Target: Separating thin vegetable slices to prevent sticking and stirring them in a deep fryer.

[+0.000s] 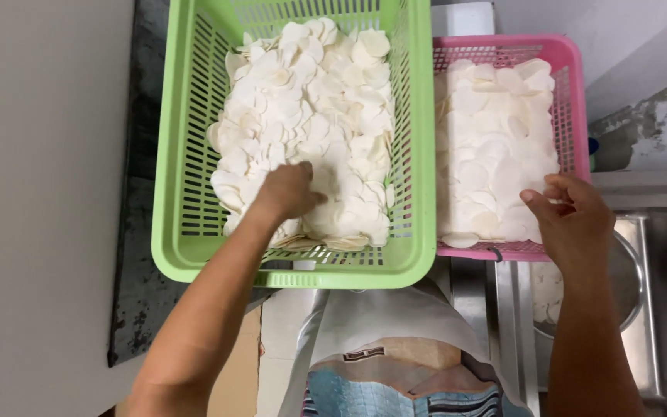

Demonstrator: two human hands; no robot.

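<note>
A green plastic basket (183, 154) holds a heap of thin white round slices (310, 100). My left hand (287, 191) reaches into it, palm down, fingers buried in the slices near the front; whether it grips any is hidden. Beside it on the right stands a pink plastic basket (569, 69), also full of white slices (496, 147). My right hand (573, 216) hovers at the pink basket's front right corner, fingers curled and slightly apart, touching the slices at the edge, with nothing clearly held.
A metal bowl (627, 278) with a few white slices sits below the pink basket on a steel sink counter (658, 189). A patterned cloth or sack (395, 363) lies under the green basket's front edge. A pale wall fills the left side.
</note>
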